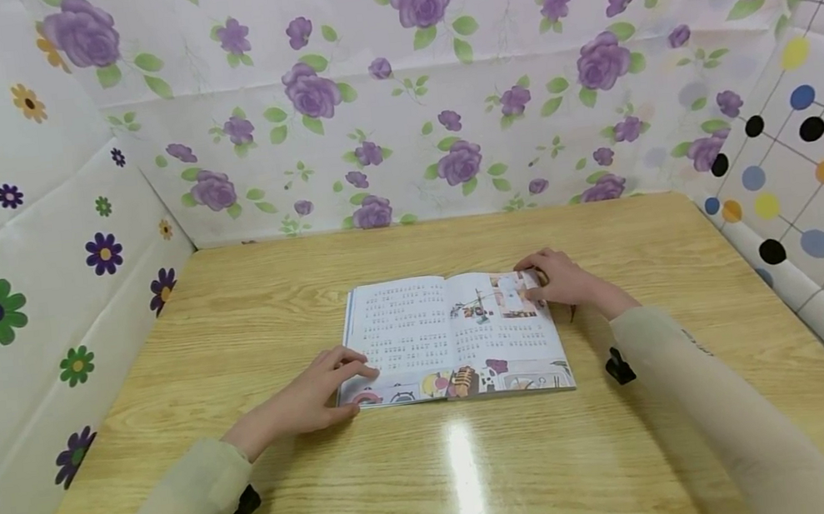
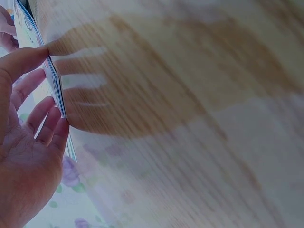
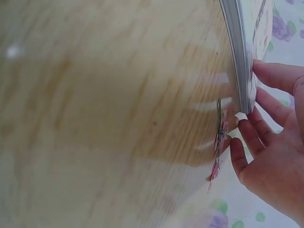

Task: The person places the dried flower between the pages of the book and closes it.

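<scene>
An open picture book (image 1: 455, 336) lies flat in the middle of the wooden table (image 1: 435, 481). My left hand (image 1: 321, 392) rests with straight fingers on the book's near left corner. In the left wrist view its fingertips (image 2: 50, 128) touch the page edges (image 2: 56, 85). My right hand (image 1: 561, 276) sits on the far right corner of the right page. In the right wrist view its thumb (image 3: 278, 76) lies on the page and its curled fingers (image 3: 249, 137) meet the page stack (image 3: 240, 61), with one white corner (image 3: 241, 115) lifted between them.
Flower-patterned panels (image 1: 398, 124) wall the table at the back and left, and a dotted one (image 1: 812, 190) at the right. A thin pink and green strip (image 3: 217, 152) lies on the wood beside the book's right edge. Bare wood surrounds the book.
</scene>
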`<state>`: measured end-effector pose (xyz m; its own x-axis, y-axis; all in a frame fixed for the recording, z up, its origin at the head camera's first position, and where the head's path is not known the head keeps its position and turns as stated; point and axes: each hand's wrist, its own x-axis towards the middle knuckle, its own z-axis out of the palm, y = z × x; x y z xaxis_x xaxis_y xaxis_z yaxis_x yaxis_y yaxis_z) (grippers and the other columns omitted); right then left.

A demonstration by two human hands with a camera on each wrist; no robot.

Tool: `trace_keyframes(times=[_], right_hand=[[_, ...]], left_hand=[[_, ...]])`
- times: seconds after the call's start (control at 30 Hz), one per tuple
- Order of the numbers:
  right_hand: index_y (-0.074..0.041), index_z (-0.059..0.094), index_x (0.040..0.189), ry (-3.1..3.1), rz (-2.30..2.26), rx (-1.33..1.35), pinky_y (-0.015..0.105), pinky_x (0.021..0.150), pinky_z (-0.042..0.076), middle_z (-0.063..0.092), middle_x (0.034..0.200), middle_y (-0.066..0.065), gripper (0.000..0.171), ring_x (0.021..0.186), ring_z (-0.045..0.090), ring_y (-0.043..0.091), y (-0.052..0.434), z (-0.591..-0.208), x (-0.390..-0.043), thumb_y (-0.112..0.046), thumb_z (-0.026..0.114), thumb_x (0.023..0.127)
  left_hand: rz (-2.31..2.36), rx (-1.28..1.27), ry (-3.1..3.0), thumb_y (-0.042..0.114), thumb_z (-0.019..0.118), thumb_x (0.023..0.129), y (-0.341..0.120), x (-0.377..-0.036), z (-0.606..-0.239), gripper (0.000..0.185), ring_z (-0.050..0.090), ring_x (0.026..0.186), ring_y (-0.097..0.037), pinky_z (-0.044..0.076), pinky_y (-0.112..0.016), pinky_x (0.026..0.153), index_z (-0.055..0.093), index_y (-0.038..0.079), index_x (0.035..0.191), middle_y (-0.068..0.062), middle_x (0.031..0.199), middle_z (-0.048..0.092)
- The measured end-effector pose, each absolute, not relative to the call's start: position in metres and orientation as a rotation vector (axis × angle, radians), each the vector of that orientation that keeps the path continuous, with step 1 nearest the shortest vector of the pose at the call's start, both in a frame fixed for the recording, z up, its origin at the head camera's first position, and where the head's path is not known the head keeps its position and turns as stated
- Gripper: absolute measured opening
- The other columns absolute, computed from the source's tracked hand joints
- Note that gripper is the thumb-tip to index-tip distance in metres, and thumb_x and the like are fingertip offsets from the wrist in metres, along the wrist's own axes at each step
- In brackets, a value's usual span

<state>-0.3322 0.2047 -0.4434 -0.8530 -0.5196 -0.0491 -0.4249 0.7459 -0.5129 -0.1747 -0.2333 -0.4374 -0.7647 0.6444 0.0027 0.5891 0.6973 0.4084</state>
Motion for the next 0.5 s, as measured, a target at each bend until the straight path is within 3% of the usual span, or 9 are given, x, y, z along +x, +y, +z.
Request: trace_keyframes(times=[0.5], right_hand=[[-0.003, 0.052, 0.139, 2.768, -0.795, -0.76, 0.065, 0.104, 0.033, 0.045, 0.141, 0.029, 0.05, 0.129, 0.036, 0.05, 0.2035, -0.4411, -0.3284, -0.014, 0.067, 0.093]], left_hand=[[0.588, 1.022, 2.767, 0.016, 0.071, 0.09, -0.2332, -0.1755, -0.4385, 0.043, 0.047, 0.125, -0.027, 0.045, -0.048, 0.1, 0.06, 0.021, 0.131, -0.01, 0.137, 0.05]])
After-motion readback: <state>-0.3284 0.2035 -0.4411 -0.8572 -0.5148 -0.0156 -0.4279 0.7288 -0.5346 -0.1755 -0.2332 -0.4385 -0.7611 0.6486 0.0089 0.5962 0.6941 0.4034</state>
